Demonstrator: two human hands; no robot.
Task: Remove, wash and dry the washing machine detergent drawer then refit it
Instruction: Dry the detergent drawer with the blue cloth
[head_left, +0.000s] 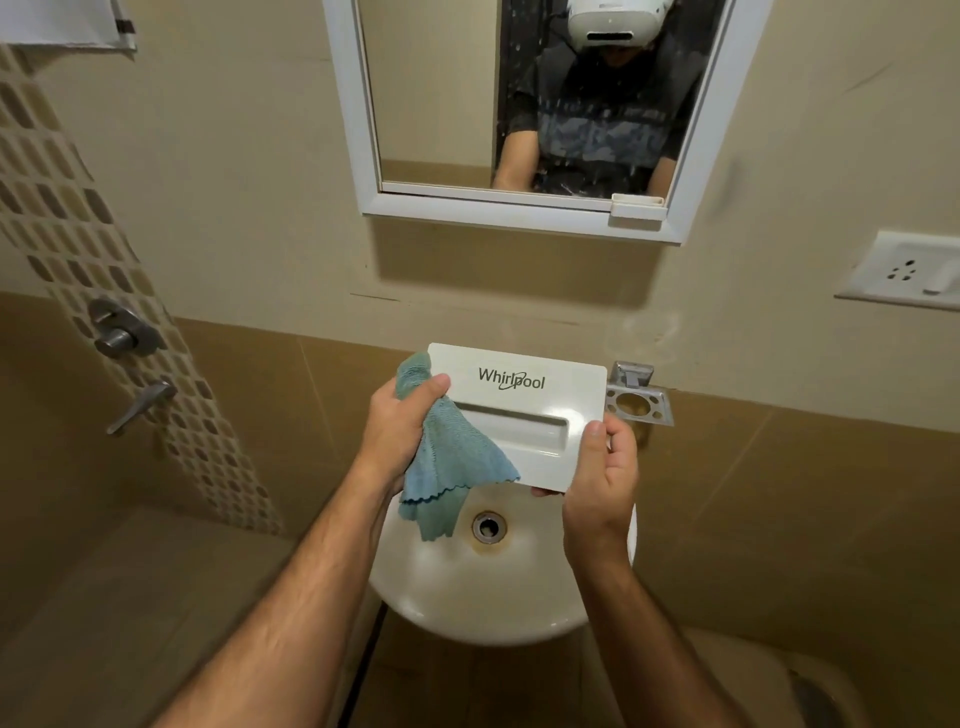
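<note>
Left hand (400, 431) grips a bunched blue-green microfibre cloth (447, 462), fingers curled round it, thumb pressed on the front panel's left edge at about 9 o'clock of the white plastic Whirlpool detergent drawer (524, 410). The drawer is held up over the round white ceramic sink basin (467, 597), front panel facing the camera, long axis running 9 to 3 o'clock, handle recess across the middle. Right hand (602, 478) pinches the panel's lower right corner at about 4 o'clock, thumb on the face, so drying looks underway and the cloth hand is nearer the unwiped face to its right.
</note>
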